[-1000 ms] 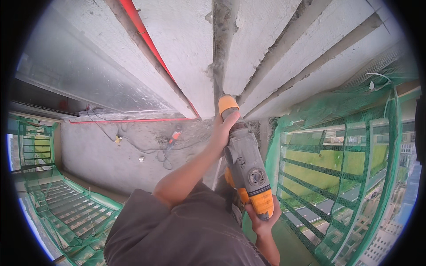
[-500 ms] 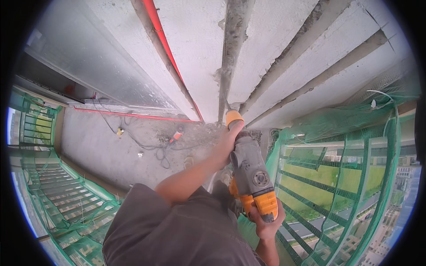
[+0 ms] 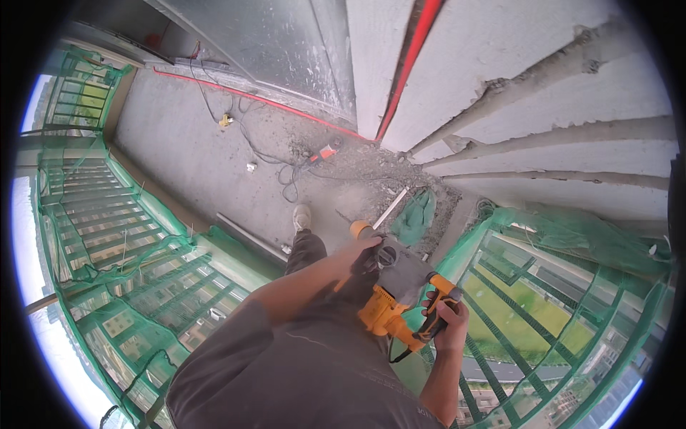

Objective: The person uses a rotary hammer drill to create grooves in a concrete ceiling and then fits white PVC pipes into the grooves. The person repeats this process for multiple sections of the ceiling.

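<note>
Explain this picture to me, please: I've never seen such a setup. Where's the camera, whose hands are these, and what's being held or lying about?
There is no robot here, just a person with two bare hands. The camera is a wide fisheye worn on the head, looking down, so straight edges seem bent. The right hand grips an orange-and-grey rotary hammer at its rear end; the left hand holds it nearer the front. On the concrete floor lie a smaller orange power tool, rubble, a white strip and a crumpled green sheet. Red piping runs along the floor's edge and up the wall. Green netting hangs on both sides.
</note>
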Available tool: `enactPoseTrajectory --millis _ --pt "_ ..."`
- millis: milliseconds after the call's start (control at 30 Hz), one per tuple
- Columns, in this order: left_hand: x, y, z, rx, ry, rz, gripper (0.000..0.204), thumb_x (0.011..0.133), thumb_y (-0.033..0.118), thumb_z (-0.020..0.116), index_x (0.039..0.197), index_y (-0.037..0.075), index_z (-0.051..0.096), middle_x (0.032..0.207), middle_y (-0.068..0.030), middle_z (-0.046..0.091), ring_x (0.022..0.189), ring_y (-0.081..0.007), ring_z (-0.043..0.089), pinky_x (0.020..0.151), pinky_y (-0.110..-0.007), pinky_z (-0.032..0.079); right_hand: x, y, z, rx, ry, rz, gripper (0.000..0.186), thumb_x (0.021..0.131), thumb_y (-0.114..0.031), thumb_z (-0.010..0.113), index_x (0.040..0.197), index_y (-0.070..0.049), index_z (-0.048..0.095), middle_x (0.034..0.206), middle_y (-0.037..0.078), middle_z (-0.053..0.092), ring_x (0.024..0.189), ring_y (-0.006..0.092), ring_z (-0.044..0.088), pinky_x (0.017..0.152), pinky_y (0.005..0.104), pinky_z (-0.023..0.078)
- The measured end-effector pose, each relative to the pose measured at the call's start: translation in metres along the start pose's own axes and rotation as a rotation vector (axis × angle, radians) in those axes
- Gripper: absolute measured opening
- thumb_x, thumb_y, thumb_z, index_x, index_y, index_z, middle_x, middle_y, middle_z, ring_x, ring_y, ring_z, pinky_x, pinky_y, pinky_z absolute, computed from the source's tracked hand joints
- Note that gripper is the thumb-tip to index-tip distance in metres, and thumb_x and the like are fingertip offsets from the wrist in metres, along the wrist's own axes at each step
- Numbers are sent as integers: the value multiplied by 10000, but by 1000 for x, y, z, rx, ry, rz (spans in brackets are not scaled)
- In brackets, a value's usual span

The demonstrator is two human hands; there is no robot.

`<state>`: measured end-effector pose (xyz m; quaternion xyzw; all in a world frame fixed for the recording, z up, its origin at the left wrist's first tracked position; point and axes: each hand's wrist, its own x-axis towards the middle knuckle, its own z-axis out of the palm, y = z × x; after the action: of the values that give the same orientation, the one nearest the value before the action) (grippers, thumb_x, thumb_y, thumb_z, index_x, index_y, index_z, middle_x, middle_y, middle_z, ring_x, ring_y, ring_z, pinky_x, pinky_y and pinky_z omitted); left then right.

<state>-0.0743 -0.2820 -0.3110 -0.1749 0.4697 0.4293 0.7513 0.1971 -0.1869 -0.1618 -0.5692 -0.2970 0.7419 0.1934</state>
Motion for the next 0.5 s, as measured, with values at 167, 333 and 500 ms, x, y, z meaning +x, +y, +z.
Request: enactPoseTrajectory --millis 167,333,500 --pt "11 -36 -158 102 -60 19 341 894 50 748 1215 23 638 928 -94 678 767 -223 686 684 -348 549 65 50 84 -52 -84 233 486 806 22 740 1271 74 608 1120 160 700 947 255 725 824 369 620" --pt "31 -4 -315 215 178 -171 566 751 -152 746 1262 -13 548 855 -155 642 559 -268 653 512 -400 560 183 178 191 -144 -75 396 510 853 -22 759 1330 51 596 1247 144 670 1058 246 712 892 368 608" --pt "77 4 -500 -169 568 -166 115 797 -57 744 908 -52 714 775 -159 713 670 -245 712 603 -351 574 258 323 210 -591 -127 215 612 877 -129 791 1414 54 562 1361 176 647 1239 269 656 1010 378 545"
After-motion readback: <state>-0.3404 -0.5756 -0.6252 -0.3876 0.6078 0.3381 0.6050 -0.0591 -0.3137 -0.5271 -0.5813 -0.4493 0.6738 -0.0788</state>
